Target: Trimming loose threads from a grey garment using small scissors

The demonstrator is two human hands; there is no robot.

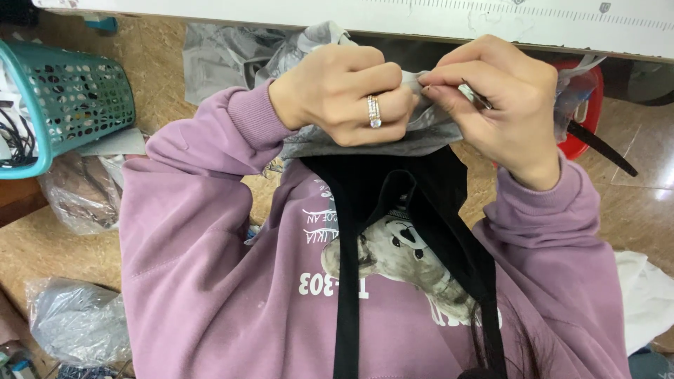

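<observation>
Grey fabric piece (421,133) — held up at chest height, black straps (393,210) hanging beneath. Left hand (344,95), ringed, grip closed on the fabric's edge. Right hand (498,98) pinches the edge beside it, small metal tool (475,97) between fingers. Teal basket (67,102) — well apart.

- Even, soft indoor light fills the head view; nothing reads as dim, and skin and cloth hold natural colour.
- The white worktop edge (421,17) along the top is the brightest band, close to washed out.
- A small glint sits on the ring (374,111) of the left hand (344,91), and a pale sheen lies on the floor tiles (653,151) at far right.
- Shadows are faint and diffuse; the deepest fall under the worktop and in the black fabric (393,182), where detail is lost.
- The hands and purple sweatshirt (210,281) are sharp; the teal basket (70,105) and plastic bags (77,319) at the left edge look slightly softer and stretched by the wide lens.
</observation>
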